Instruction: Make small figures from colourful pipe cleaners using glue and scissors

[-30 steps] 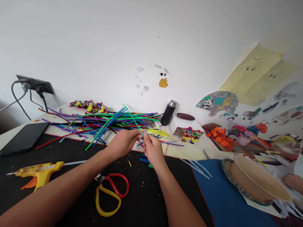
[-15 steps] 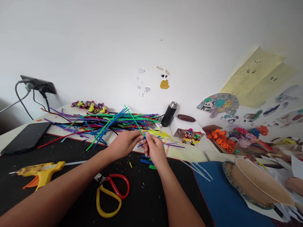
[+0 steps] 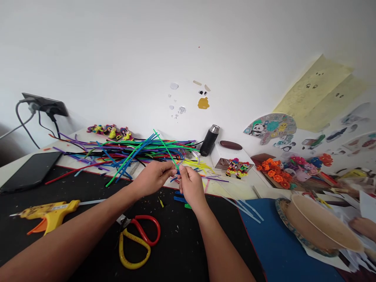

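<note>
Over the back edge of the black mat, my left hand and my right hand meet with their fingertips pinched together. Both close on the lower end of a green pipe cleaner, which slants up and to the left. A bit of blue shows at the fingertips, mostly hidden by them. Behind my hands lies a heap of coloured pipe cleaners. Small blue pieces and a green piece rest on the mat beside my right hand.
Scissors and a yellow glue gun lie on the mat. A phone is at the left. A black flask, small figures and a bowl stand rightward. Another person's hand shows far right.
My hands keep their pinch on the green pipe cleaner, with only a slight shift of the fingers. The whole view has moved a little.
</note>
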`<state>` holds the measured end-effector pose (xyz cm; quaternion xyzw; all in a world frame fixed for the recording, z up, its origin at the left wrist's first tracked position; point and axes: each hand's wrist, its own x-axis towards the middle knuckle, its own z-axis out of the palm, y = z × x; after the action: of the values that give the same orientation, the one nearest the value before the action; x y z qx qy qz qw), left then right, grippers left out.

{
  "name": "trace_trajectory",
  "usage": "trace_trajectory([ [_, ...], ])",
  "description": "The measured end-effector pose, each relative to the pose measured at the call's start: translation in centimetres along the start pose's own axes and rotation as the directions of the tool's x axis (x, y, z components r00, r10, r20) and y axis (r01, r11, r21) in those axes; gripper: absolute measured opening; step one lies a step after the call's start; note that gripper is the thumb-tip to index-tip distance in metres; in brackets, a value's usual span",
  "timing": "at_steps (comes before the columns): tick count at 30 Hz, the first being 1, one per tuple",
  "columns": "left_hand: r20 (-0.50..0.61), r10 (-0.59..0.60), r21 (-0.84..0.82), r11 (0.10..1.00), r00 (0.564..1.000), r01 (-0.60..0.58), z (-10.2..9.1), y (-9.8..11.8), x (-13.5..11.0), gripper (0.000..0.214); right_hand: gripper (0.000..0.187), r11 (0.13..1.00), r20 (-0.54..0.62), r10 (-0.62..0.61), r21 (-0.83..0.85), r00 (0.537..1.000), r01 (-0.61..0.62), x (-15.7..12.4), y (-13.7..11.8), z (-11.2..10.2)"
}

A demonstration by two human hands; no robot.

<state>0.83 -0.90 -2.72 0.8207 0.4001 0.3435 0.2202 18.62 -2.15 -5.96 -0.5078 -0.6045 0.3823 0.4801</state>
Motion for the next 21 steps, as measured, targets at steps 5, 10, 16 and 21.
trace_trajectory([
  [5, 0.009, -0.023, 0.007, 1.000, 1.000, 0.023, 0.2, 0.0, 0.1, 0.035, 0.053, 1.000, -0.003, -0.012, -0.012, 1.000, 0.012, 0.1, 0.0, -0.1],
  [10, 0.036, -0.072, -0.047, 0.996, 0.997, 0.073, 0.5, 0.0, 0.1, 0.034, 0.053, 0.999, 0.010, 0.007, 0.053, 1.000, -0.008, 0.1, -0.3, -0.5],
  [16, 0.052, -0.075, -0.039, 0.996, 0.996, 0.077, 0.1, -0.2, 0.0, 0.031, 0.053, 0.996, 0.043, -0.007, 0.093, 0.999, 0.003, 0.1, -0.9, -1.0],
  [21, 0.106, -0.112, -0.024, 0.993, 0.988, 0.115, 0.5, -0.4, -0.2, 0.028, 0.056, 0.947, -0.105, 0.060, 0.321, 0.993, -0.024, 0.9, -1.4, -2.1],
])
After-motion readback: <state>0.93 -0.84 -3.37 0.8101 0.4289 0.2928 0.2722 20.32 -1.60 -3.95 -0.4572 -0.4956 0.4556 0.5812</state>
